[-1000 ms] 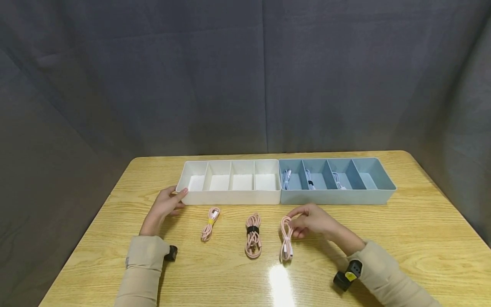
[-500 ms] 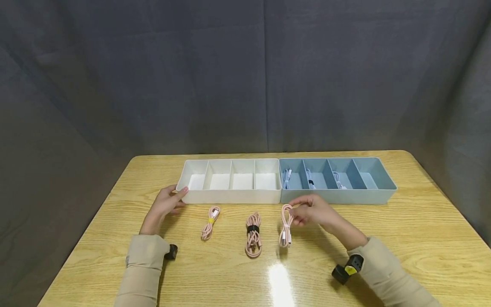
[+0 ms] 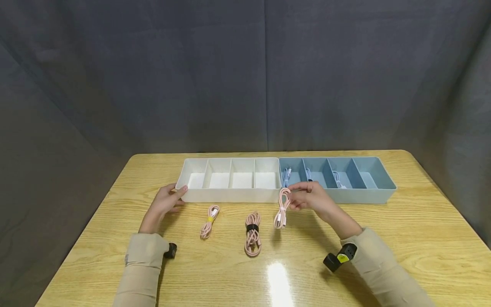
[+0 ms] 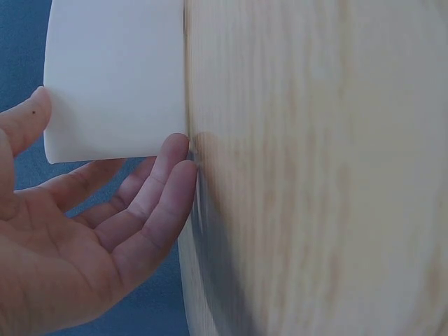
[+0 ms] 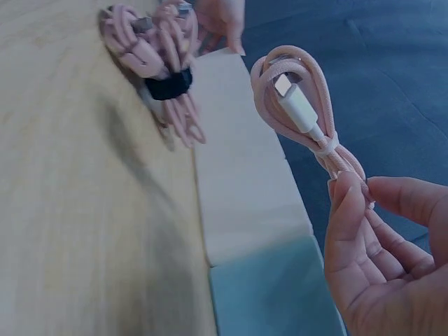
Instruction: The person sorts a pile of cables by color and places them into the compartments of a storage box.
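The right hand (image 3: 312, 199) pinches a pink cord (image 3: 281, 211) above the table's (image 3: 215, 277) middle. Well apart, the left hand (image 3: 166, 204) touches the white box's (image 3: 230, 195) front left corner, fingers loose. 2 more pink cords (image 3: 252, 241) lie in front. By the back edge, the blue box (image 3: 360, 196) holds 3 blue cords (image 3: 286, 177).

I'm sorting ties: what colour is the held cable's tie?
The tie is white, clearest in the right wrist view.

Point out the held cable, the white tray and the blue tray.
Held cable (image 5: 327, 145), right wrist view: its white tie.
White tray (image 3: 230, 195), head view: front wall.
Blue tray (image 3: 359, 196), head view: front wall.
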`<control>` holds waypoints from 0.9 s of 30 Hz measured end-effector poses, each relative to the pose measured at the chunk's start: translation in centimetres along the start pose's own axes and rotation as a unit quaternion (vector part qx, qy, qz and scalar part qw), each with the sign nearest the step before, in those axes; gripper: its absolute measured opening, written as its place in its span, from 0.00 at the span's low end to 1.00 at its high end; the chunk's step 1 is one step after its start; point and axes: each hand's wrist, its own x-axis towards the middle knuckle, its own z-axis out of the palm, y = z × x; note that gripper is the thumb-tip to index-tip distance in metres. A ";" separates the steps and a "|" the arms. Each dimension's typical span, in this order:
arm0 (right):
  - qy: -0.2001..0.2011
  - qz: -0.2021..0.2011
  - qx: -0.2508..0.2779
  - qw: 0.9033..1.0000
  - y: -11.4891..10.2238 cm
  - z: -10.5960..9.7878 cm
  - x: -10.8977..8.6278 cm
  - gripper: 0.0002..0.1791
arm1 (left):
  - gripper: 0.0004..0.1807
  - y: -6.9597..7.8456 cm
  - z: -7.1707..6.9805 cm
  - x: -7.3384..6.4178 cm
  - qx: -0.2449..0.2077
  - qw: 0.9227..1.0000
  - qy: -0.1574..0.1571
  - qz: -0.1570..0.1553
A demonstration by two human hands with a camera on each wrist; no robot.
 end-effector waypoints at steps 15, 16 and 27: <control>0.064 0.026 0.032 0.997 -1.9 0.1 2.6 0.19 | 0.36 -0.1 0.0 -0.1 0.001 1.000 -0.003 0.001; 0.067 0.028 0.035 0.997 -1.9 0.1 2.8 0.20 | 0.36 0.0 0.0 -0.1 0.001 1.000 -0.004 0.001; 0.097 0.044 0.055 0.993 -2.7 0.1 5.0 0.20 | 0.36 0.1 -0.1 -0.2 -0.002 1.000 -0.007 0.003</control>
